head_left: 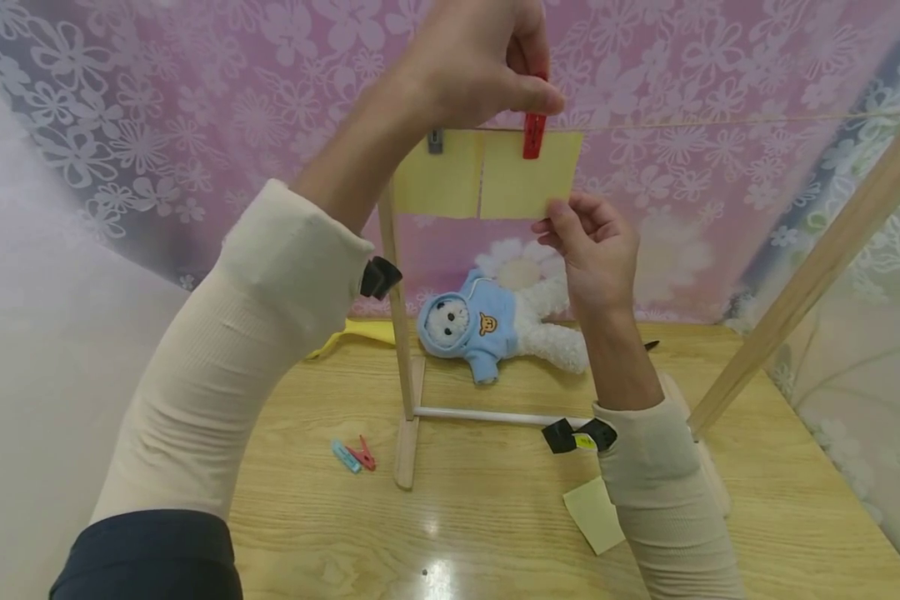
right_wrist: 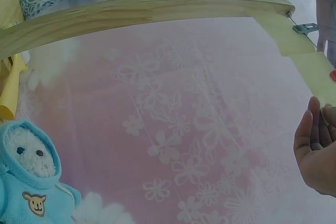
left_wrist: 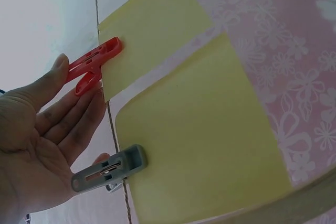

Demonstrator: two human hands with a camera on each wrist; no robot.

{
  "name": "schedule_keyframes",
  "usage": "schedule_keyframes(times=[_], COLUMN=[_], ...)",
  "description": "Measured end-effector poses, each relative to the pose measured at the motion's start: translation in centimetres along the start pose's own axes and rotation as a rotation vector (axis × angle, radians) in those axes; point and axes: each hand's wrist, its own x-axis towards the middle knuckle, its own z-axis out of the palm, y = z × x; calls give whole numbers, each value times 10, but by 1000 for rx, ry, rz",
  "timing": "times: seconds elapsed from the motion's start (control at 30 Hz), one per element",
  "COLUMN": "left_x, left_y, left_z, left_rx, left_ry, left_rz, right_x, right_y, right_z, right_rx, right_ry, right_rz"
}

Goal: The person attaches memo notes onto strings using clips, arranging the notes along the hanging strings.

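In the head view my left hand is raised at the line, thumb and fingers pinching a red clothespin. The clothespin's jaws sit over the top edge of a yellow paper sheet at the string. Below, my right hand pinches that sheet's lower right corner between thumb and fingers. A second yellow sheet hangs just to the left, clipped by a grey clothespin. A narrow gap separates the two sheets.
Wooden posts carry the string, joined low by a white rod. A plush toy in a blue hoodie lies behind. On the table are a blue clothespin, a pink clothespin, another yellow sheet and a yellow object.
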Motion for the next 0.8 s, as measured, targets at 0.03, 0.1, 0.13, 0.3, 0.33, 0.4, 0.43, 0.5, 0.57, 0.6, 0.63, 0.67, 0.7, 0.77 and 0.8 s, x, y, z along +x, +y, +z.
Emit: schedule_keyframes(times=[0.03,0.1,0.13,0.3,0.33,0.4,0.43,0.5,0.57,0.6,0.63,0.67,0.7,0.77,0.8], left_x=[0,-1,-1,-4,-4,-3,-2,-1,1,0,-1,-4,-8,-21,-28], left_y=[0,1,1,0,0,-1,-2,-3,-4,-3,-2,0,3,15,21], left_z=[0,0,0,0,0,1,1,2,3,3,3,2,1,-3,-6], left_rx=[6,21,33,86,86,96,96,103,116,117,118,128,140,178,201], left_ry=[-2,-2,-2,-3,-6,-11,-14,-19,-24,-26,-30,-31,-30,-30,-32], left_rz=[1,10,15,4,-5,-16,-18,-19,-15,-13,-12,-12,-10,-7,-4], right_x=[0,0,0,0,0,0,0,-1,-1,-1,-1,-2,-2,-3,-3], right_y=[0,0,0,1,1,1,1,1,2,2,3,3,3,4,4], right_z=[0,0,0,-2,-2,-3,-4,-5,-6,-7,-7,-8,-8,-9,-10], right_rx=[2,5,17,17,14,13,14,11,-11,-20,-32,-33,-37,-42,-52], right_ry=[-2,-8,-10,-19,-21,-25,-27,-32,-41,-45,-50,-56,-63,-77,-82], right_rz=[-1,-2,1,3,4,7,8,8,1,-2,-5,-4,-3,9,15])
